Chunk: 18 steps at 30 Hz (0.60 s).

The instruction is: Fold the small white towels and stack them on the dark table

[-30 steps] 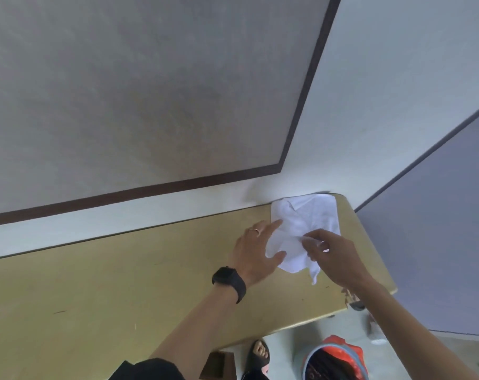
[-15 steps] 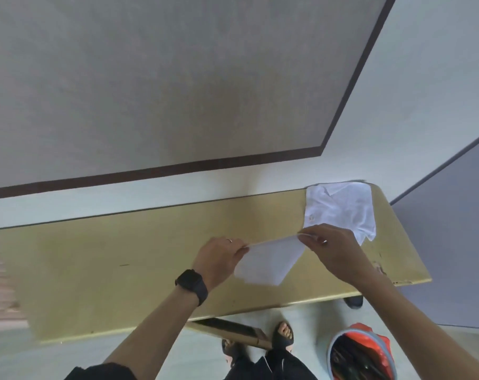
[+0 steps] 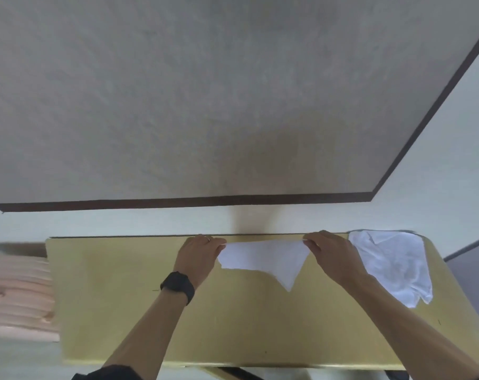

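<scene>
Towel (image 3: 263, 260) stretched between left hand (image 3: 198, 256) and right hand (image 3: 332, 256), each apparently pinching top corner.

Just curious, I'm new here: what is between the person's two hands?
In the head view, a white towel spans from left hand to right hand, its corners pinched.

On the table (image 3: 123, 297) a towel (image 3: 263, 259) sits by the wall (image 3: 123, 223), a heap (image 3: 392, 259) right of it, boards (image 3: 16, 292) perhaps left.

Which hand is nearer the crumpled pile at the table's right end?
Right. The right hand is just left of the pile; the left hand is farther left, beyond the held towel.
</scene>
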Tool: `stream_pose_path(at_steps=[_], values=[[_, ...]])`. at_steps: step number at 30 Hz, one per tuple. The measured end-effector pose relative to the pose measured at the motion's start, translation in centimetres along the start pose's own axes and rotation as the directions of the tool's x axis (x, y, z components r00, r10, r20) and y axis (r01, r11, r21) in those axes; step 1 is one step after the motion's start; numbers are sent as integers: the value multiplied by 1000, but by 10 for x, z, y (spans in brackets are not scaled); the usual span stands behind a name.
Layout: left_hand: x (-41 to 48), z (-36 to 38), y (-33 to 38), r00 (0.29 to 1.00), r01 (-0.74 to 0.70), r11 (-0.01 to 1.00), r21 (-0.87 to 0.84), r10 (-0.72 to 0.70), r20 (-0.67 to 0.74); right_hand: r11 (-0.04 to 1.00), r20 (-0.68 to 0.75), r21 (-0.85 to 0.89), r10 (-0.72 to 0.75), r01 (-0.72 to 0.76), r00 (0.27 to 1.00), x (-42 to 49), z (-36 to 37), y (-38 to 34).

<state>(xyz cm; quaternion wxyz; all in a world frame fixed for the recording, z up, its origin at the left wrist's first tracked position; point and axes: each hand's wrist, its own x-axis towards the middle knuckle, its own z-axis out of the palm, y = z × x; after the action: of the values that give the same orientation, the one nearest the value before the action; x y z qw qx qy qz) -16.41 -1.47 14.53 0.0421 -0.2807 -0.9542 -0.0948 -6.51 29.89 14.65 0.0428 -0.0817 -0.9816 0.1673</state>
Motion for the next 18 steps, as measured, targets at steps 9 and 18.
stream_pose_path(at_steps=[9,18], values=[[-27,28,-14,990,-89,996,25,92,-109,1000,-50,29,13,-11,999,-20,37,-2],[-151,110,17,981,-68,995,-73,80,178,989,266,6,142,-149,953,-137,125,28]])
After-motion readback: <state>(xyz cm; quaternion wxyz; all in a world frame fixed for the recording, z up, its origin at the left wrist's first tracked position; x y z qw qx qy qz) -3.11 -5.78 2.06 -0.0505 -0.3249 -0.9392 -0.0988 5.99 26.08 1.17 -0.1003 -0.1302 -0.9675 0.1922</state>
